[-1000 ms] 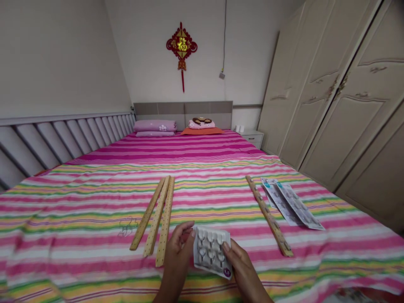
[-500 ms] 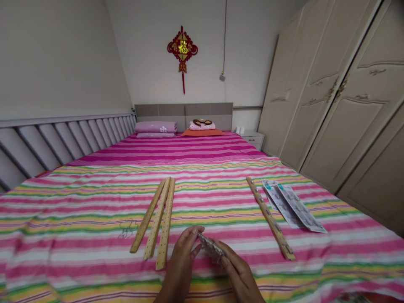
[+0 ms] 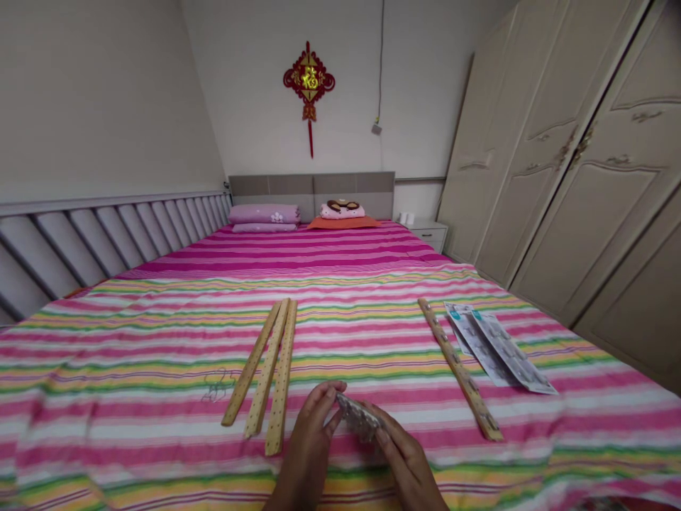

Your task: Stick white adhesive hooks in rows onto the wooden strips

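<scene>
Since the pack (image 3: 360,419) at six o'clock looks light, slick and easily dented, we do best holding its rim, where our left hand (image 3: 313,427) and right hand (image 3: 402,446) pinch opposite edges.

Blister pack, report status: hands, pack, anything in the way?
Left hand and right hand both gripping blister pack. Pack tilted, seen nearly edge-on. Three wooden strips beside left hand; nothing seen blocking.

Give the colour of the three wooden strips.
The strips are yellowish tan, dark-dotted, best seen in the head view.
</scene>
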`<state>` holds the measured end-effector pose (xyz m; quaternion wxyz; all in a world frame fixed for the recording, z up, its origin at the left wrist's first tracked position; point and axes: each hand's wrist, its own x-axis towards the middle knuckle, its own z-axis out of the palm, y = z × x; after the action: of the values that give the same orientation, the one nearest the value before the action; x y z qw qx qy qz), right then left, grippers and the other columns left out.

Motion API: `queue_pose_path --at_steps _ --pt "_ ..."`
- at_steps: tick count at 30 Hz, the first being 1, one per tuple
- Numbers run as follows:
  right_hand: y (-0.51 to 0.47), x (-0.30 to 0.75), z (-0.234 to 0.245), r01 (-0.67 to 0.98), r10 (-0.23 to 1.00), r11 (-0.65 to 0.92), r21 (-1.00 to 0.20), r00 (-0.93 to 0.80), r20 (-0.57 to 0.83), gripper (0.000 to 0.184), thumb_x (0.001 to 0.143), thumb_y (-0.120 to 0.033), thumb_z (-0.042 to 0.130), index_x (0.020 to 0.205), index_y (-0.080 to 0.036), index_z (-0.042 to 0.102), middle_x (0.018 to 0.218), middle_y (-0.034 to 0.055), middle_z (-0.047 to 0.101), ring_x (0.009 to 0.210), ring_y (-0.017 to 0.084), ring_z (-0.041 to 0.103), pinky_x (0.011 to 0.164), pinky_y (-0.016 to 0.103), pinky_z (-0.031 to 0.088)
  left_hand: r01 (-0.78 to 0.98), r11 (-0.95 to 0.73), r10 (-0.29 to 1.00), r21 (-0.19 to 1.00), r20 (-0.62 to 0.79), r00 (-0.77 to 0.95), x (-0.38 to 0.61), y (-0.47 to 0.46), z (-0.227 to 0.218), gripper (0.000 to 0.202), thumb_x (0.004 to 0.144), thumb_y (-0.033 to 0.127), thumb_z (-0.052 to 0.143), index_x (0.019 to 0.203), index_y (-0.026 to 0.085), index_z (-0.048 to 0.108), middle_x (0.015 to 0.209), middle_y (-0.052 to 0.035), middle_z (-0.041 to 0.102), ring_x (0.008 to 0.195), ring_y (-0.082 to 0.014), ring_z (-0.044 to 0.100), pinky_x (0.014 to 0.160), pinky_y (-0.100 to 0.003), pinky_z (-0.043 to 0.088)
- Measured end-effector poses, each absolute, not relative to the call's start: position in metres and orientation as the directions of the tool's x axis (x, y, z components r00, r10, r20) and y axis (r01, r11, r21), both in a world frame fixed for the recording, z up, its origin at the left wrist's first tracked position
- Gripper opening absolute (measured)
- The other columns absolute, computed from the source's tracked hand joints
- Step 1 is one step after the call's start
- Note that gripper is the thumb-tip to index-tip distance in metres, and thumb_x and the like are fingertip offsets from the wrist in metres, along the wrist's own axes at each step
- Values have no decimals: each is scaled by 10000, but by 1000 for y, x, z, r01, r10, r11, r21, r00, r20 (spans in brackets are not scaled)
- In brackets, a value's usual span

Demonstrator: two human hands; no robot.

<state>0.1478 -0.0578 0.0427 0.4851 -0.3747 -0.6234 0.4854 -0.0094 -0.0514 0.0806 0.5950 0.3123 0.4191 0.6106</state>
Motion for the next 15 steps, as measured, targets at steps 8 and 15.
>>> queue_pose_path --at_steps 8,15 --pt "-56 148 39 -6 937 242 -970 -257 235 340 884 -378 462 1207 -330 558 1280 7 569 1221 225 463 1057 367 335 -456 90 985 885 -147 -92 -10 -50 86 190 715 373 644 817 216 675 973 -53 596 990 -208 520 846 -287 456" --pt "-53 148 41 -23 941 225 -974 -255 223 339 882 -388 463 1197 -319 569 1276 14 573 1222 225 461 1063 376 320 -474 115 980 873 -178 -89 -10 -44 80 165 709 355 660 789 212 658 964 -60 603 969 -204 522 828 -281 457"
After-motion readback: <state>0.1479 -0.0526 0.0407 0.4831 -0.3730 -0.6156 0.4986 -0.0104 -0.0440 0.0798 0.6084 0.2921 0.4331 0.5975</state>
